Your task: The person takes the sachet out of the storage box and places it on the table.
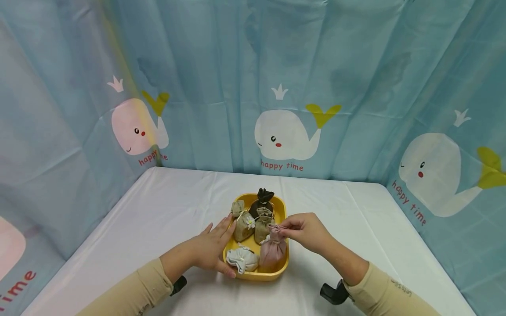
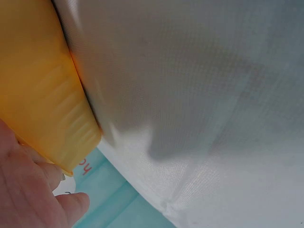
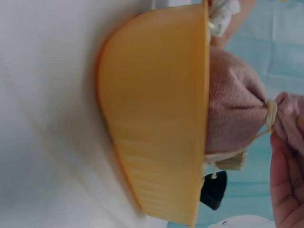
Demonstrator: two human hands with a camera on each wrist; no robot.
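Note:
My right hand (image 1: 307,231) pinches the gathered neck of a pink drawstring pouch (image 1: 272,251), which stands upright in the right front of a yellow basin (image 1: 265,276). In the right wrist view the tied pouch (image 3: 235,102) rises above the basin's rim, with the fingers (image 3: 285,183) at its top. My left hand (image 1: 209,249) rests spread along the basin's left rim, thumb at the front corner. Inside the basin are also a white pouch (image 1: 242,259) lying at the front left, two olive-beige pouches (image 1: 244,226) in the middle, and a dark brown pouch (image 1: 261,210) at the back.
A white cloth (image 1: 178,197) covers the table under the basin. Blue curtains (image 1: 221,87) printed with whales hang behind and along both sides. Black wrist mounts (image 1: 334,293) sit below the sleeves.

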